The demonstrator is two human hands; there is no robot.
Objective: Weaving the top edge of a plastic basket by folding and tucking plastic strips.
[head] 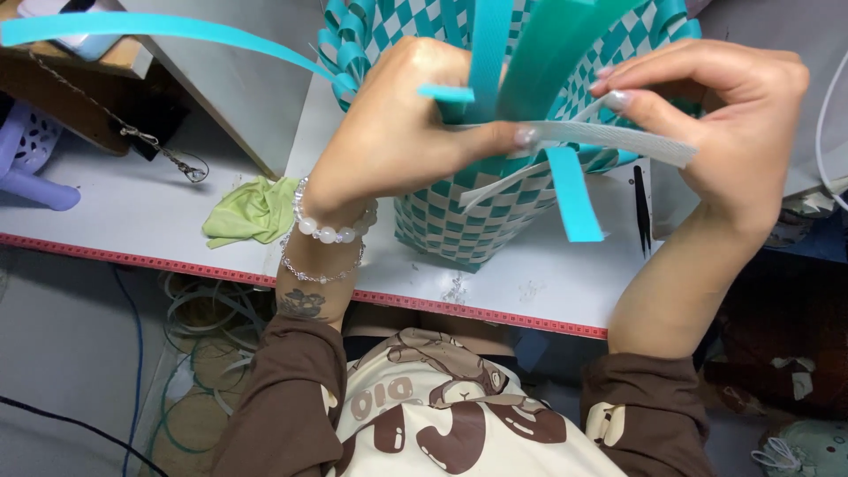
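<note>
From the head camera, both hands are working at a woven basket in turquoise and white checks, which is lying on the white table just in front of the person. The left hand is closing around the turquoise strips, its thumb pressing on a white strip. The right hand is pinching this same white strip between the fingertips. The hands are hiding much of the basket's rim. A crumpled green cloth is lying near the left wrist, and black tweezers are resting beside the right forearm.
</note>
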